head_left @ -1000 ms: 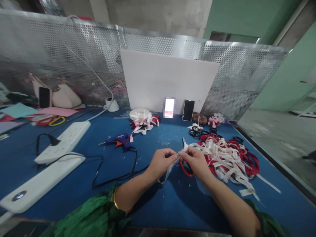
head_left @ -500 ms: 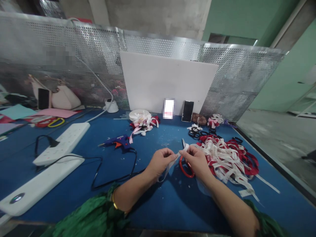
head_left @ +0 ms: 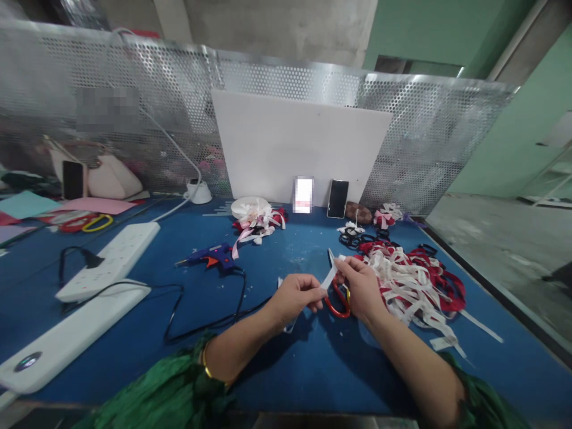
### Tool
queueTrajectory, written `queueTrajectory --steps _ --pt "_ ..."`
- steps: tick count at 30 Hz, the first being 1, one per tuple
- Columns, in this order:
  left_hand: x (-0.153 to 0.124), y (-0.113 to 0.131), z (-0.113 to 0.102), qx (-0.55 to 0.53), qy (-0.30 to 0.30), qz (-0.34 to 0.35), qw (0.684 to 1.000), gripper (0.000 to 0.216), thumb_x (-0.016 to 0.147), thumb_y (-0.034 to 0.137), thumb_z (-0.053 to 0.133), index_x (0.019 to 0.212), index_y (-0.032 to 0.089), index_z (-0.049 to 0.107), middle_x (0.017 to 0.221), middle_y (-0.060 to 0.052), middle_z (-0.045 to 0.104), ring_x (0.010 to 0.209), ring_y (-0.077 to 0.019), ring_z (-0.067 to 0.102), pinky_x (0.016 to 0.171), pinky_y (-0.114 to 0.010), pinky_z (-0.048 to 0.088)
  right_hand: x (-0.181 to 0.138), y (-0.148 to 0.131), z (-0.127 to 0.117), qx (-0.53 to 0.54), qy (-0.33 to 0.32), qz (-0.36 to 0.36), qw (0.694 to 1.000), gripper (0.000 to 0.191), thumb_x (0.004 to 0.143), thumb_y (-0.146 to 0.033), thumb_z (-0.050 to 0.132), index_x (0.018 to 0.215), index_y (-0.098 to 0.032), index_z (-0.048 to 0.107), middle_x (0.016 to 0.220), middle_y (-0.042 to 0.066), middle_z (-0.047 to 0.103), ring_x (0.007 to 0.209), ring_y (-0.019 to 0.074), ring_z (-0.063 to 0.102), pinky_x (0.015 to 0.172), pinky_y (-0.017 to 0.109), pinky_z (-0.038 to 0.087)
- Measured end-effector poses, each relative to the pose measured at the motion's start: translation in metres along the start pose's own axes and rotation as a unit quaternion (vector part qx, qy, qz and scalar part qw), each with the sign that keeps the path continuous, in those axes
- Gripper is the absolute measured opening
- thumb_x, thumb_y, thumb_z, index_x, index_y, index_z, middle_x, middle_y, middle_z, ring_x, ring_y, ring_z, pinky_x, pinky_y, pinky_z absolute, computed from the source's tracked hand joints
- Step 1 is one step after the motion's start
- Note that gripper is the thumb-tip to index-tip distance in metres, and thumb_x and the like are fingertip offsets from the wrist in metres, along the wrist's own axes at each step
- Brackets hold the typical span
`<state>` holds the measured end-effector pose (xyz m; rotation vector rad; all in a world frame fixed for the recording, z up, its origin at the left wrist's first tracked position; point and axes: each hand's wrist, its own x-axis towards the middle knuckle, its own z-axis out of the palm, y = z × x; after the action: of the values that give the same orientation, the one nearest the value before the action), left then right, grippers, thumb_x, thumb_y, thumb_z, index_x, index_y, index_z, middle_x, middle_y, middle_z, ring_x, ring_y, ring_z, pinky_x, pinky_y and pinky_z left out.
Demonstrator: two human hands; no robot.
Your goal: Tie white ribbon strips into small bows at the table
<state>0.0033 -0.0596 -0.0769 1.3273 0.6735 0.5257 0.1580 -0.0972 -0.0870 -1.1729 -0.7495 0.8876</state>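
Observation:
A white ribbon [head_left: 329, 277] stretches between my two hands above the blue tabletop. My left hand [head_left: 298, 296] pinches it between thumb and fingers, and a loose part of the ribbon hangs below that hand. My right hand [head_left: 360, 286] pinches the upper end. Under and beside my right hand lies a pair of scissors [head_left: 338, 307] with red handles, blades pointing away from me; the hand partly covers it. Close to the right stands a tangled pile of white and red ribbons [head_left: 402, 286].
A blue glue gun [head_left: 214, 256] lies left of my hands, its black cord trailing across the table. White power strips [head_left: 111, 262] lie further left. Ribbon bows [head_left: 259, 223] are heaped at the back, near a dark phone [head_left: 338, 198] leaning on a white board [head_left: 299, 137].
My hands have moved slightly apart, and more of the ribbon shows between them. The right hand has shifted a little right and up, uncovering more of the scissors.

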Motion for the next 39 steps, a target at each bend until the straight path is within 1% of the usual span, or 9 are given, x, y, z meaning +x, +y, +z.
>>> queueTrajectory --steps 5,8,11,15,18,22,26,33,39 --pt "-0.002 0.001 0.002 -0.018 -0.031 -0.013 0.999 0.025 0.066 0.034 0.072 0.074 0.012 0.066 0.065 -0.004 0.067 0.058 -0.0112 0.058 0.063 -0.025 0.045 0.004 -0.004 -0.002 0.07 0.021 -0.01 0.997 0.025 0.066 -0.033 0.073 0.061 -0.017 0.054 0.048 -0.006 0.044 0.046 0.007 0.038 0.046 0.02 0.031" --pt "0.0 -0.001 0.003 -0.035 -0.006 0.019 0.999 0.037 0.066 0.034 0.073 0.096 0.012 0.067 0.088 -0.008 0.07 0.08 -0.0159 0.063 0.079 -0.028 0.046 -0.004 -0.003 0.003 0.039 -0.044 0.011 0.998 0.026 0.069 -0.033 0.071 0.059 -0.016 0.054 0.049 -0.004 0.045 0.048 0.0074 0.04 0.049 0.021 0.033" --pt "0.003 -0.003 0.002 -0.021 0.022 0.056 0.998 0.043 0.064 0.031 0.075 0.101 0.013 0.066 0.096 -0.007 0.069 0.089 -0.0183 0.062 0.084 -0.029 0.045 -0.014 -0.002 0.009 -0.017 -0.116 0.011 0.993 0.024 0.071 -0.033 0.069 0.061 -0.015 0.057 0.053 -0.004 0.048 0.051 0.0073 0.04 0.051 0.021 0.033" --pt "0.005 -0.006 0.0 0.055 0.052 0.082 0.994 0.03 0.066 0.036 0.072 0.083 0.011 0.068 0.078 -0.004 0.068 0.074 -0.0162 0.06 0.071 -0.026 0.046 -0.019 -0.006 0.012 -0.083 -0.127 -0.025 0.988 0.025 0.072 -0.033 0.068 0.059 -0.015 0.058 0.054 -0.003 0.048 0.053 0.0081 0.041 0.052 0.021 0.032" --pt "0.003 -0.005 0.0 0.069 0.027 0.089 0.993 0.03 0.074 0.041 0.063 0.066 0.012 0.064 0.064 -0.002 0.063 0.064 -0.0139 0.057 0.065 -0.025 0.044 -0.02 -0.011 0.011 -0.098 -0.111 -0.033 0.988 0.023 0.071 -0.034 0.069 0.06 -0.015 0.061 0.058 -0.002 0.053 0.056 0.0098 0.046 0.053 0.022 0.035" --pt "-0.002 -0.002 0.004 0.083 -0.054 0.08 0.992 0.028 0.077 0.039 0.059 0.065 0.013 0.063 0.057 -0.003 0.062 0.056 -0.0118 0.054 0.061 -0.023 0.042 -0.019 -0.012 0.011 -0.001 -0.126 0.09 0.988 0.025 0.067 -0.038 0.071 0.08 -0.017 0.068 0.068 0.001 0.06 0.054 0.0108 0.05 0.048 0.022 0.038" --pt "-0.006 0.001 0.004 0.107 -0.072 0.041 0.991 0.028 0.077 0.038 0.059 0.069 0.013 0.068 0.051 -0.001 0.059 0.047 -0.0096 0.047 0.052 -0.021 0.036 -0.009 -0.009 0.006 0.089 -0.066 0.151 0.982 0.025 0.062 -0.035 0.076 0.078 -0.016 0.069 0.067 0.001 0.061 0.054 0.0089 0.052 0.047 0.02 0.04" --pt "-0.011 0.009 -0.001 0.021 -0.101 0.023 0.994 0.029 0.077 0.04 0.06 0.072 0.013 0.069 0.048 0.0 0.056 0.043 -0.0083 0.044 0.05 -0.021 0.036 0.019 -0.017 -0.017 0.133 0.005 0.084 0.988 0.027 0.06 -0.033 0.078 0.078 -0.015 0.069 0.055 -0.003 0.052 0.048 0.0059 0.046 0.044 0.018 0.037" --pt "-0.011 0.015 -0.008 -0.014 -0.09 0.024 0.996 0.027 0.078 0.038 0.061 0.07 0.013 0.067 0.046 0.001 0.053 0.045 -0.0073 0.046 0.053 -0.021 0.036 0.03 -0.02 -0.027 0.101 0.062 0.001 0.993 0.03 0.058 -0.036 0.078 0.076 -0.015 0.069 0.058 -0.003 0.051 0.049 0.0071 0.045 0.043 0.021 0.036"
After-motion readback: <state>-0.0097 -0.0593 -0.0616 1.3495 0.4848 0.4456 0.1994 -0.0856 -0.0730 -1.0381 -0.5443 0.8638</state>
